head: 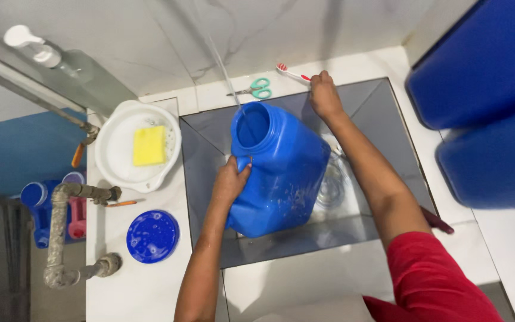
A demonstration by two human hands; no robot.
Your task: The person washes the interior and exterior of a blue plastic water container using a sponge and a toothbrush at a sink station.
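A large blue plastic jug (281, 170) stands tilted in a grey tiled sink basin (371, 101), its wide mouth facing up. My left hand (229, 182) grips the jug's side near the neck. My right hand (324, 92) reaches to the far rim of the basin and is closed on the handle of a red and white toothbrush (288, 71). A thin stream of water (225, 71) falls into the jug's mouth.
Green-handled scissors (258, 89) lie on the far ledge. A white bowl (114, 158) with a yellow sponge (149, 145) and a blue round lid (152, 236) sit on the left counter. Metal pipes (61, 232) stand left; big blue containers (484, 95) are right.
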